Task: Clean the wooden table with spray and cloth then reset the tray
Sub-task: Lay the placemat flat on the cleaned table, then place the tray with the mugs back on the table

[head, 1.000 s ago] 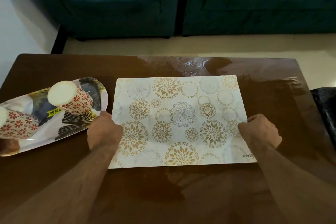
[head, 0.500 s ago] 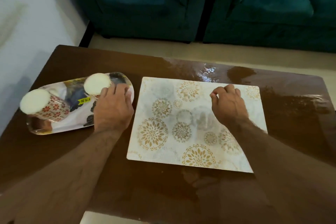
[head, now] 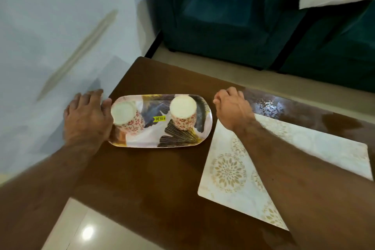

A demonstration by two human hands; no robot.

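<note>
Tray (head: 200, 128) on table (head: 154, 178) holds two upturned floral cups (head: 183, 114).

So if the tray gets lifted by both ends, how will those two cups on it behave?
The cups stand upside down, tall and loose on the glossy tray, so they could slide or tip if it tilts. They look ceramic, so probably breakable.

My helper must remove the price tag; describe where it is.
On the dark wooden table lies an oblong patterned tray. Between its two upturned floral cups sits a small yellow sticker, the only bright yellow rectangle there.
</note>
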